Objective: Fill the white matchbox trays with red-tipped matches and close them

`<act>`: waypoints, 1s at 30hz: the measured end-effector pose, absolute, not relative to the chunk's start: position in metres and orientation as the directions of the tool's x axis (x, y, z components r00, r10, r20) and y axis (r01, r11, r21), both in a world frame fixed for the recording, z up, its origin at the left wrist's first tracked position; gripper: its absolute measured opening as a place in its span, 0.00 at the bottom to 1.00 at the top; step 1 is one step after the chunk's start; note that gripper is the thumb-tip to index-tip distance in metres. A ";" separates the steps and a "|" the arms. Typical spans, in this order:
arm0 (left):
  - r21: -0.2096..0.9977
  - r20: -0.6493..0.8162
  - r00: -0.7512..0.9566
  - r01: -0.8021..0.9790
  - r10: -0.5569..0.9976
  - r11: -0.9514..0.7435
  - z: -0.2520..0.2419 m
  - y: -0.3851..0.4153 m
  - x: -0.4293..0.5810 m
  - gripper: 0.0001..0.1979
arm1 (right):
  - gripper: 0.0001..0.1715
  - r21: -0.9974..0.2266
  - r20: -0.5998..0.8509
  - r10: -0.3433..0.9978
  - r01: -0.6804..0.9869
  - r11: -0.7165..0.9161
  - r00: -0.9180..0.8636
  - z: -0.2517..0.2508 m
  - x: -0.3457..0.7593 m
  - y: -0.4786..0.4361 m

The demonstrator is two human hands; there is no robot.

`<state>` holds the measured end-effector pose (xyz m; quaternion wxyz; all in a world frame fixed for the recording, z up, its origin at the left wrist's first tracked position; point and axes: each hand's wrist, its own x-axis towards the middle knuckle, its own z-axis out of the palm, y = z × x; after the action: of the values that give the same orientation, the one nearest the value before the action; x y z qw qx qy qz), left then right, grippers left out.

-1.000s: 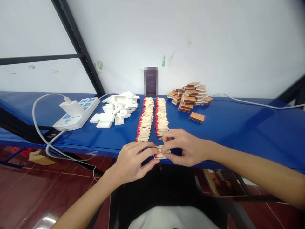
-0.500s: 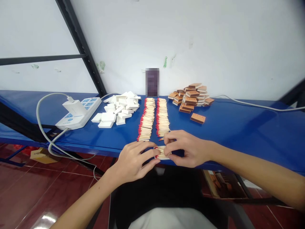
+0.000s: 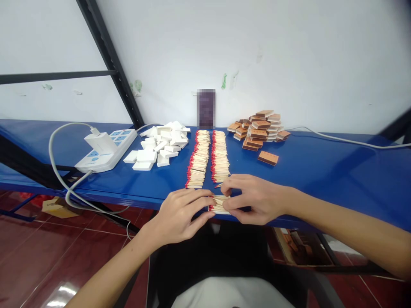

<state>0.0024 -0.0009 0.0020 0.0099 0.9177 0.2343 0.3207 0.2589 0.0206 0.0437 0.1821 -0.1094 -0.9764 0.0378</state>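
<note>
Head view: holds the left end of a white tray (image 3: 221, 212) with the left hand (image 3: 183, 214), thumb and fingers narrow around it, at the table's (image 3: 314, 175) near edge; bunches the right hand's (image 3: 255, 199) fingers over matches (image 3: 218, 207) inside, cannot tell whether pinching any. Shows two match rows (image 3: 198, 161) beyond, then piled white trays (image 3: 162, 143), brown matchboxes (image 3: 259, 133).

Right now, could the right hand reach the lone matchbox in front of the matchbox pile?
Likely yes: the lone matchbox lies beyond the right hand with only blue shelf visible between, though that hand is at the tray of matches.
</note>
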 end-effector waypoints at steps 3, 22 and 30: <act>0.147 0.587 0.689 0.425 0.425 -0.893 0.003 -0.001 0.002 0.07 | 0.09 -0.074 0.360 0.194 0.179 0.981 -0.913 0.042 0.259 0.020; 0.217 0.571 0.655 0.462 0.496 -0.860 -0.001 0.000 0.003 0.12 | 0.03 -0.433 0.134 0.590 0.488 0.758 -0.796 0.062 0.245 0.013; 0.227 0.572 0.650 0.461 0.500 -0.858 0.000 -0.001 0.003 0.12 | 0.05 -0.359 -0.048 0.597 0.571 0.738 -0.801 0.081 0.238 0.013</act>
<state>0.0030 -0.0010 0.0003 0.0306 0.9078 0.2646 0.3239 0.2377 0.0130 0.0809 0.0349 -0.3135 -0.9315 0.1810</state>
